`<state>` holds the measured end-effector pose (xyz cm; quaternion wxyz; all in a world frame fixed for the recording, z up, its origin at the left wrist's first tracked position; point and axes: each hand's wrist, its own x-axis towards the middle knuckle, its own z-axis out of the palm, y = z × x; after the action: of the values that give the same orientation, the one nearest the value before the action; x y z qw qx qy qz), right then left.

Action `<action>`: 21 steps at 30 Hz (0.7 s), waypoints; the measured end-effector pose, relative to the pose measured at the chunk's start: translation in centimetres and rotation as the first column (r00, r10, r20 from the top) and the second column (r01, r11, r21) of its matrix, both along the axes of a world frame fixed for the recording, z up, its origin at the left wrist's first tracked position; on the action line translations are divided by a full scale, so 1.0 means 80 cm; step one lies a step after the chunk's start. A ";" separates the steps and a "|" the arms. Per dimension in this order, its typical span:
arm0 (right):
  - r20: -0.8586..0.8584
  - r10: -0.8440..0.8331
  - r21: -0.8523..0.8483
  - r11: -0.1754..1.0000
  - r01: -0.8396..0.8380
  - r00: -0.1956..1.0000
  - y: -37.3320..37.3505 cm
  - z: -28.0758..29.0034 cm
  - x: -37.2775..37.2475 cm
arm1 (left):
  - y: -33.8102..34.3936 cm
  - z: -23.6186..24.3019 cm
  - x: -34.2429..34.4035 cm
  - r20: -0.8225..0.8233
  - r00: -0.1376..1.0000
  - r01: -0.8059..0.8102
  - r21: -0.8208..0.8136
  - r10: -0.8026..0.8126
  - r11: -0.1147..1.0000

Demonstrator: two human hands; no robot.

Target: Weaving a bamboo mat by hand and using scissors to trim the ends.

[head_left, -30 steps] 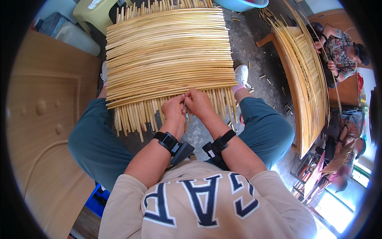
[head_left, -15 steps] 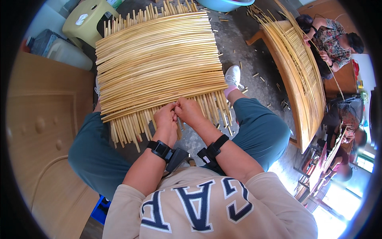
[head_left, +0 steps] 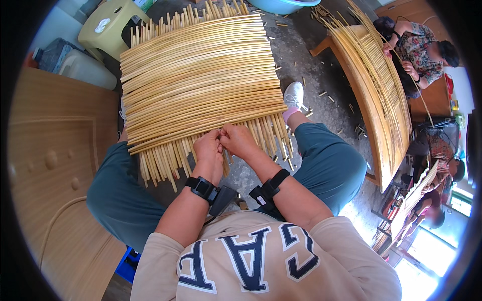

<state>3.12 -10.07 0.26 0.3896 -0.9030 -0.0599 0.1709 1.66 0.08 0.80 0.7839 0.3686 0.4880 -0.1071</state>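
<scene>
A mat of pale cane rods lies before me, laid crosswise over a layer of shorter rods whose ends stick out at front and back. My left hand and my right hand meet at the mat's near edge, just right of its middle, both with fingers closed and pinched against the last long rods. What they grip between the fingertips is too small and hidden to make out. Black strap-on devices sit on both wrists.
A wooden door-like panel fills the left, with plastic jugs and a cream stool behind. A blue basin stands at the back. Right are a wooden bench with canes and co-workers. Offcuts litter the floor.
Since a second ago the view has shifted, so the mat appears further left and my hands lower. Both hands stay pinched at the near edge. The co-workers at right have moved slightly.
</scene>
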 end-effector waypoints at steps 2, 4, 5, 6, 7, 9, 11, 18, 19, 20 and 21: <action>-0.018 0.023 0.012 1.000 -0.023 1.000 -0.001 0.001 0.001 | -0.001 0.001 -0.001 0.003 1.000 -0.007 0.021 0.007 1.000; -0.053 0.010 0.125 0.992 -0.003 0.999 -0.002 0.002 0.001 | 0.000 0.001 -0.002 0.015 1.000 -0.010 0.006 0.010 1.000; -0.053 0.011 0.124 0.992 -0.004 0.999 -0.002 0.003 0.001 | 0.002 0.002 -0.002 0.024 1.000 -0.003 -0.007 0.004 1.000; -0.083 -0.002 0.142 0.990 0.013 0.997 -0.002 0.004 0.000 | 0.003 0.001 -0.003 0.029 1.000 -0.012 -0.010 0.013 1.000; -0.129 -0.025 0.141 0.989 0.043 0.991 -0.001 0.005 0.000 | 0.005 0.001 -0.003 0.029 1.000 0.000 -0.037 0.001 0.999; -0.154 -0.034 0.152 0.987 0.057 0.987 0.000 0.008 0.000 | 0.009 0.001 -0.004 0.028 1.000 0.012 -0.063 -0.011 0.998; -0.196 -0.055 0.145 0.986 0.084 0.979 0.001 0.010 0.001 | 0.011 0.000 -0.005 0.068 0.997 0.045 -0.087 -0.039 0.995; -0.207 -0.024 0.144 0.988 0.055 0.978 -0.002 0.009 0.003 | 0.007 0.000 -0.004 0.045 0.998 0.044 -0.049 -0.042 0.998; -0.196 -0.033 0.124 0.991 0.058 0.980 -0.002 0.008 0.002 | 0.006 0.000 -0.004 0.048 0.998 0.041 -0.048 -0.039 0.998; -0.177 -0.023 0.133 0.990 0.047 0.984 -0.003 0.007 0.003 | 0.006 0.000 -0.004 0.054 0.998 0.047 -0.040 -0.044 0.998; -0.115 -0.007 0.105 0.994 0.019 0.993 -0.003 0.006 0.003 | 0.006 0.001 -0.004 0.049 0.998 0.039 -0.046 -0.037 0.998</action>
<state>3.37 -10.28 0.77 0.4410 -0.8701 -0.0406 0.2163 1.31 0.57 0.84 0.8017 0.3618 0.4591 -0.1246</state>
